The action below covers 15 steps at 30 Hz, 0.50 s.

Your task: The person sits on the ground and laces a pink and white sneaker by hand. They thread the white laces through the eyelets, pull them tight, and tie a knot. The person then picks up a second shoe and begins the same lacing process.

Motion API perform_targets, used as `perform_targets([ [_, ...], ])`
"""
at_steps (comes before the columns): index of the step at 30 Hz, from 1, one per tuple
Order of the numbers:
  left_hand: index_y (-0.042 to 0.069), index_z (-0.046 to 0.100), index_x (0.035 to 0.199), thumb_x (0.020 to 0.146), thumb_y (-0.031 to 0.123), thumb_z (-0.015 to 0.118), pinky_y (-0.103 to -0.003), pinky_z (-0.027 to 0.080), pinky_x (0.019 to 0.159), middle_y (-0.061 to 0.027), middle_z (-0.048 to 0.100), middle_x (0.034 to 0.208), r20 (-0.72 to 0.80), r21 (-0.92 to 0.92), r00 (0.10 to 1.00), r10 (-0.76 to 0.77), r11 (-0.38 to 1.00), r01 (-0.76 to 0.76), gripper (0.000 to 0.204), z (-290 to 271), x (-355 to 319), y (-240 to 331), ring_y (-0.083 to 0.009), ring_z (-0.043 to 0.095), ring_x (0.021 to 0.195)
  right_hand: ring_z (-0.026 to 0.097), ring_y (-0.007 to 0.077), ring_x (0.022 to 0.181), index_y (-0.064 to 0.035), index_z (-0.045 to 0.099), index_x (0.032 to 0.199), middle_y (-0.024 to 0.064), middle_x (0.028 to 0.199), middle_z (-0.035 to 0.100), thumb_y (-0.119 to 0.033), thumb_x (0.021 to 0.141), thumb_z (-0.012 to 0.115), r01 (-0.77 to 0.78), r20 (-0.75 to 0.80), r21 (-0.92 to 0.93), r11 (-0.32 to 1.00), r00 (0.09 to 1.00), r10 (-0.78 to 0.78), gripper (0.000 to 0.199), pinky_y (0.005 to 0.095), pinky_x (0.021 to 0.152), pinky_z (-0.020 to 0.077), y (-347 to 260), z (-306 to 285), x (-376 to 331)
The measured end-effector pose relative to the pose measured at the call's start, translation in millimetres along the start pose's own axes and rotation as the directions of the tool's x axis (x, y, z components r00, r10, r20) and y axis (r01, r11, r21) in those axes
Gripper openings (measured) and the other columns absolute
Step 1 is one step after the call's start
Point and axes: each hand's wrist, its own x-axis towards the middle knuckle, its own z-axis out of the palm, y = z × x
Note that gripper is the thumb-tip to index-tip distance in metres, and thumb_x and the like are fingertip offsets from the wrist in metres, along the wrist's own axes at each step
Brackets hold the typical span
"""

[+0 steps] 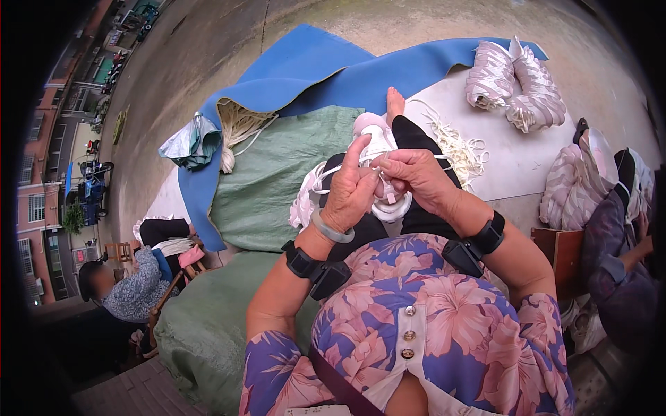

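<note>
The person's flowered blouse (pixel 444 291) fills the near edge, crossed by a dark strap (pixel 340 388). Both forearms reach forward, each with a black wrist device. The left hand (pixel 352 187) has its index finger pointing up and its other fingers curled; whether they grip anything I cannot tell. The right hand (pixel 420 179) is nearly closed, thumb and fingertips pinched on a white lace (pixel 442 157). Between and beneath them, the pink-and-white shoe (pixel 378 135) sits over the lap, its middle covered by the hands. Another pale pink shoe (pixel 302 203) lies just beside it, left of the left hand, partly hidden.

Beyond the knees, a green sheet (pixel 274 184) spreads to the left, with a tied bundle of laces (pixel 239 128) at its far edge, near a silvery-green bag (pixel 194 142). To the right, loose laces (pixel 458 149) lie heaped on a white sheet (pixel 510 163) near the bare foot (pixel 395 104). A blue mat (pixel 298 66) curls up behind, and two wrapped shoe bundles (pixel 513 87) stand at its right end. Other people sit at left and right; farther off are parked vehicles and brick buildings.
</note>
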Motion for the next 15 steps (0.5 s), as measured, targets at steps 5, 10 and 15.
perform_targets([
  [5,0.006,0.011,0.140,0.092,0.008,0.042,-0.016,0.035,0.040,-0.0043,0.052,0.065,0.001,0.005,1.000,-0.014,1.000,0.014,0.057,1.1,0.0,-3.0,-0.0054,0.044,0.045,0.039,0.0033,0.049,0.0007,0.067,0.091,-0.0003,0.063,0.055,-0.018,0.085,0.063,0.023,0.014,0.017,1.000,1.000,-0.023,0.020,0.0172,0.043,0.0312,1.2,3.0,1.1],
  [10,0.005,0.010,0.140,0.092,0.008,0.042,-0.017,0.037,0.041,-0.0050,0.053,0.066,0.006,-0.010,1.000,-0.017,1.000,0.017,0.058,-1.6,-0.9,-3.6,-0.0057,0.045,0.047,0.041,0.0035,0.049,0.0022,0.066,0.091,0.0024,0.062,0.057,-0.017,0.085,0.062,0.014,0.013,0.025,1.000,1.000,-0.015,0.020,0.0174,0.043,0.0317,1.1,4.0,3.5],
  [15,0.004,0.013,0.139,0.092,0.008,0.043,-0.017,0.038,0.043,-0.0058,0.054,0.069,-0.003,-0.016,1.000,0.011,1.000,-0.011,0.056,-0.9,4.6,9.3,-0.0065,0.047,0.049,0.043,0.0049,0.051,0.0023,0.065,0.085,0.0021,0.063,0.056,-0.018,0.086,0.061,0.051,0.013,-0.098,0.994,0.999,-0.050,0.021,0.0178,0.047,0.0336,-10.2,8.4,6.7],
])
